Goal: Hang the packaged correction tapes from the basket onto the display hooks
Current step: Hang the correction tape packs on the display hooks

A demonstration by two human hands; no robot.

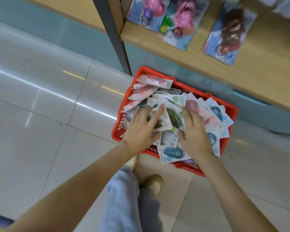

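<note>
Head view: red basket (233, 109) of packaged tapes on floor.
Left grip (141, 129): fingers spread flat, touching green packet (173, 119).
Green packet: between both grips, long axis away from person.
Right grip (195, 131): spread flat, on neighbouring packets.

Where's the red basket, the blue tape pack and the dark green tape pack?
red basket (233, 109): head view, rim's far right corner.
blue tape pack (172, 152): head view, its blue body.
dark green tape pack (174, 118): head view, its green body.
</note>
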